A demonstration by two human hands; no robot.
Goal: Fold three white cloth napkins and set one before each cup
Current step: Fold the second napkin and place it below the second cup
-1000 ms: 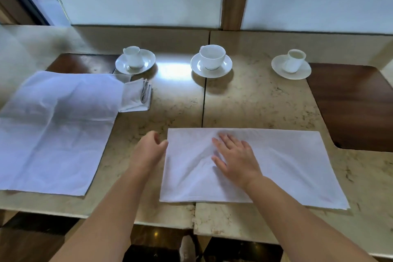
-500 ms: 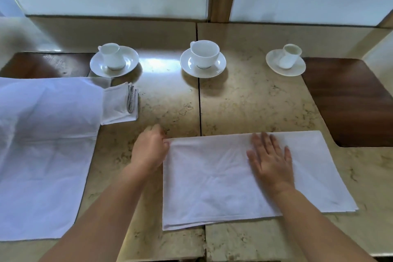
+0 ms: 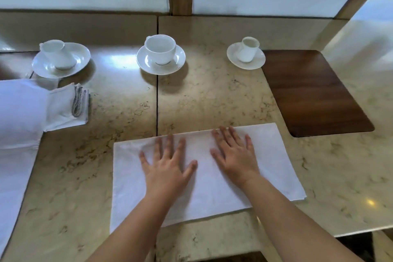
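1. A half-folded napkin lies flat on the marble surface, near the front edge, well short of the middle cup.
2. It is pressed by both hands: left hand on its left-centre, right hand on its right-centre. Fingers of both are straight and spread, palms down; nothing is gripped.
3. Step judged: the fold is being smoothed before the next fold is made.
4. To do it well, the cloth should be stroked outward from the centre toward the short edges, so that trapped air and wrinkles are pushed out.
5. The layers should be checked at the near right corner, where a lower layer seems to peek out; edges should be squared before creasing.
6. Pressure should be kept even; if one hand is dragged alone, the top layer is likely shifted off the bottom one.
7. For the next fold, one short edge should be pinched at both corners and carried over to the other.
8. One folded napkin is already set before the left cup, partly covered by an unfolded napkin at far left.
9. The right cup has no napkin before it; the task is judged roughly a third done.
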